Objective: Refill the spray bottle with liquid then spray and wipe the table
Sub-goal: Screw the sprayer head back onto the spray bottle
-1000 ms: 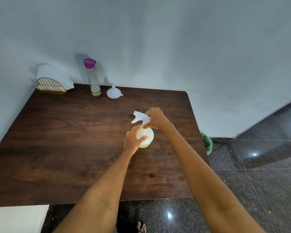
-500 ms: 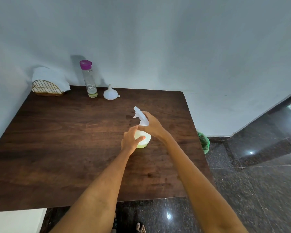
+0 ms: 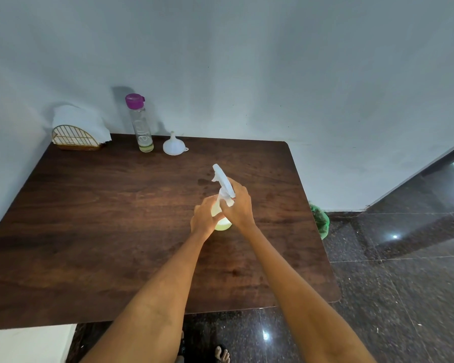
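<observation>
A pale spray bottle [image 3: 223, 223] with yellowish liquid stands near the middle of the dark wooden table [image 3: 116, 218]. My left hand [image 3: 205, 218] wraps around its body from the left. My right hand [image 3: 237, 203] is closed on its white trigger head [image 3: 222, 179], whose nozzle points away and to the left. A tall clear bottle [image 3: 140, 127] with a purple cap and a little liquid at its bottom stands at the back by the wall. Beside it lies a white funnel [image 3: 172, 145], wide end down.
A gold wire holder with white napkins [image 3: 76, 132] sits at the table's back left corner. A green bag [image 3: 320, 221] lies on the dark tiled floor past the table's right edge. The grey wall runs behind the table. Toes show below the front edge.
The trigger head has turned under my right hand, its nozzle swinging from pointing left toward pointing away. My left hand has kept its hold on the bottle's body.
</observation>
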